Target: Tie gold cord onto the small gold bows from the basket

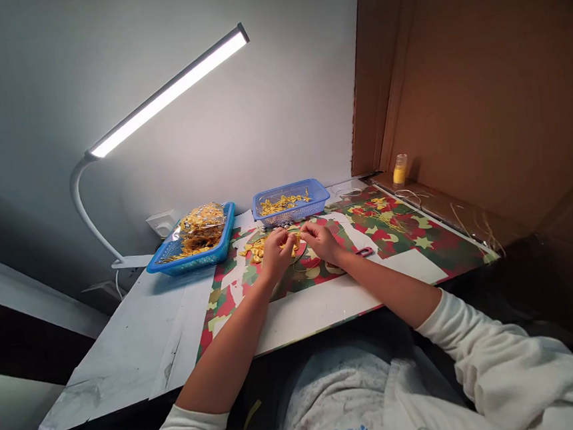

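Observation:
My left hand (276,250) and my right hand (321,241) are close together over the patterned table cover, fingertips pinched. Between them is a small yellow ribbon piece (297,235), mostly covered by the fingers. A thin cord (295,265) curves down below the hands. Just left of my left hand lies a pile of yellow ribbon bows (254,250), partly hidden by that hand. To the right of my right wrist, a small tool with a pinkish-red handle (365,252) lies on the cover.
Behind the hands stands a blue-violet basket (320,202) with yellow pieces. A blue basket (230,230) at left holds a plastic bag and more yellow pieces. Yellow threads (390,219) lie at right, near a small yellow-filled bottle (400,173). A lit lamp (170,94) hangs overhead; cardboard (471,92) walls the right.

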`<state>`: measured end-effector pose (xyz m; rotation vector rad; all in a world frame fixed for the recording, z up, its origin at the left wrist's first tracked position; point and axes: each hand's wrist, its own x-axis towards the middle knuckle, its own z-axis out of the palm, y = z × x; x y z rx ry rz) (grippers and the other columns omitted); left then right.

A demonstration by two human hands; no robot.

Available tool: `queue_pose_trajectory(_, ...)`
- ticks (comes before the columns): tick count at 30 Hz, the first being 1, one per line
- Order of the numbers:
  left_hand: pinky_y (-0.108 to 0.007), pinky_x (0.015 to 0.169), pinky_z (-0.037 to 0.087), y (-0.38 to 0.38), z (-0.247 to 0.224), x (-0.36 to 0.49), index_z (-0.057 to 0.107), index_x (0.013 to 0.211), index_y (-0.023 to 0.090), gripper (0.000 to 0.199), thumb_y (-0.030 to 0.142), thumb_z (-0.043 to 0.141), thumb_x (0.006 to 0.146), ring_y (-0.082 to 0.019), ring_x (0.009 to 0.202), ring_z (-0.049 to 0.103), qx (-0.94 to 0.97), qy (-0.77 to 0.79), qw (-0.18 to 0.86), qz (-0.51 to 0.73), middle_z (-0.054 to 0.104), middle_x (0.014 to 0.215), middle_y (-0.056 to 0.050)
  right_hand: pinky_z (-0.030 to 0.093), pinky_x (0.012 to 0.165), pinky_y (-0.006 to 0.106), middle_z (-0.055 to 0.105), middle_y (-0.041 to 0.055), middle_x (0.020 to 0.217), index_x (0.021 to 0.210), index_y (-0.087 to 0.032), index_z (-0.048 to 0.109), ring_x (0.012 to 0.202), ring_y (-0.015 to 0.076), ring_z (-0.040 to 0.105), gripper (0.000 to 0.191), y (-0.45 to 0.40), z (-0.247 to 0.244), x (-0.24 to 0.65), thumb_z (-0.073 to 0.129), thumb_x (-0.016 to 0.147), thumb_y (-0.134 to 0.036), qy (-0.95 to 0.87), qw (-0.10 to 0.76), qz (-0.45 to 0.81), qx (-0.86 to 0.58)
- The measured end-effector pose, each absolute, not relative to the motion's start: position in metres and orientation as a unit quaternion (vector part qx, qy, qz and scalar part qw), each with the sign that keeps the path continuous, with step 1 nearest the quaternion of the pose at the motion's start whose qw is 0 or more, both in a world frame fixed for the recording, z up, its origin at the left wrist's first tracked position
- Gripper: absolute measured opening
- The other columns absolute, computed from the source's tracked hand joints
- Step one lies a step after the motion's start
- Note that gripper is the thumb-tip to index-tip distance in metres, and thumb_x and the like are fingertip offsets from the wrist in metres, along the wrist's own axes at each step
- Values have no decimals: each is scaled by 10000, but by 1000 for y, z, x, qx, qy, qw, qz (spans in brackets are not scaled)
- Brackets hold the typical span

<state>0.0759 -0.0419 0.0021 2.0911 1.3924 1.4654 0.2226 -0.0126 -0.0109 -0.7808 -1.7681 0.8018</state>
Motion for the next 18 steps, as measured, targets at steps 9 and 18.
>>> queue_pose_trajectory(9, -249, 538, 350, -46, 10, 73, 487, 583, 191, 272, 410, 540, 735, -137, 574, 470, 668, 478, 319, 472, 491, 581, 11, 332, 540, 246, 405, -38, 582, 608, -208, 406, 573, 116, 379, 220, -15, -2, 228, 488, 753, -352, -725, 481, 373, -323)
queue_pose_trajectory(18, -289, 549, 447, -112, 31, 73, 567, 610, 191, 333, 482, 596, 768, -143, 544, 513, 613, 432, 419, 512, 533, 568, -16, 421, 846, 333, 571, 61, 1052, 1029, -234, 540, 994, 202, 535, 400, -59, 20, 261, 651, 761, -510, -765, 413, 459, -182)
